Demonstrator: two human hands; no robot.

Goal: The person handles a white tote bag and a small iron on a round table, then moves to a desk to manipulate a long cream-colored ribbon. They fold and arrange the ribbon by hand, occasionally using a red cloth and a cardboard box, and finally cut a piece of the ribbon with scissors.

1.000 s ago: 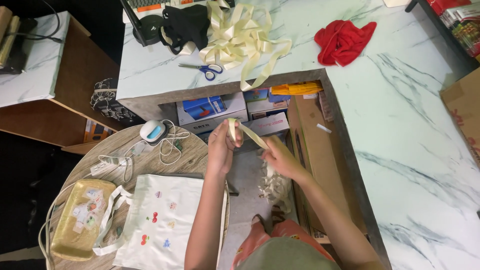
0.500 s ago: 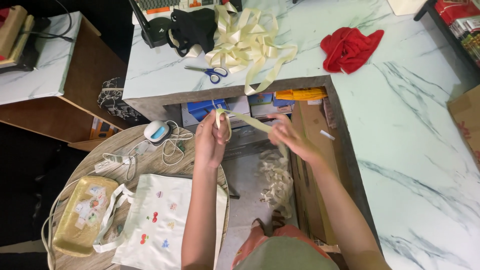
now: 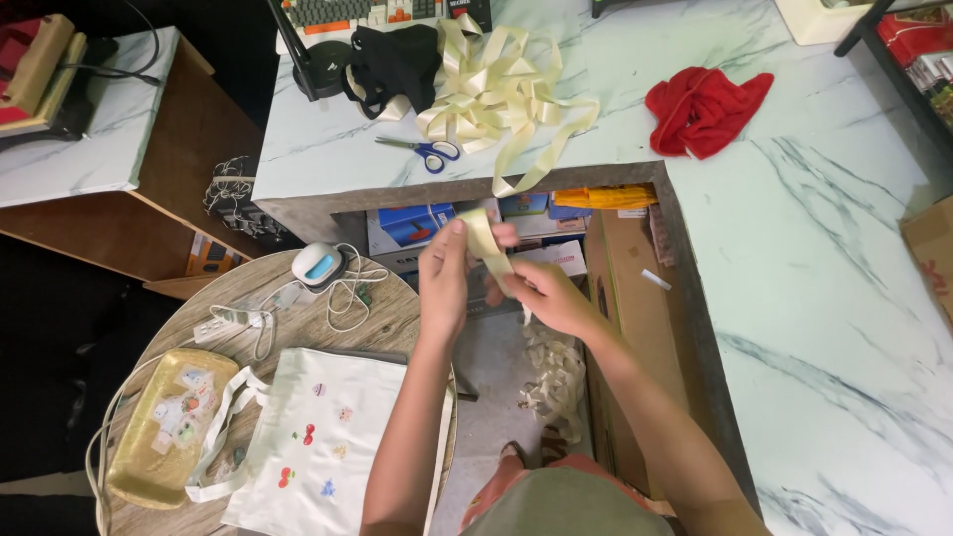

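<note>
Free room and obstacles, head view.

- Marble bench (image 3: 814, 298), right wing: broad bare surface; open passage from the red cloth (image 3: 707, 107) down to the near edge.
- Bench, rear span: crowded. Heap of cream ribbon (image 3: 496, 94), black bag (image 3: 397, 62) and blue-handled scissors (image 3: 427, 151) lie close together; a bare strip remains between ribbon heap and red cloth.
- Recess under the bench: boxes (image 3: 417, 220) fill the shelf; loose ribbon pile (image 3: 556, 372) lies on the floor.
- Round wooden table (image 3: 298, 318), left: white tote bag (image 3: 328, 437), yellow tray (image 3: 169, 427), cables and a small white device (image 3: 318, 265) cover most of it.
- Left hand (image 3: 444, 278) and right hand (image 3: 546, 293) occupy the gap between.
</note>
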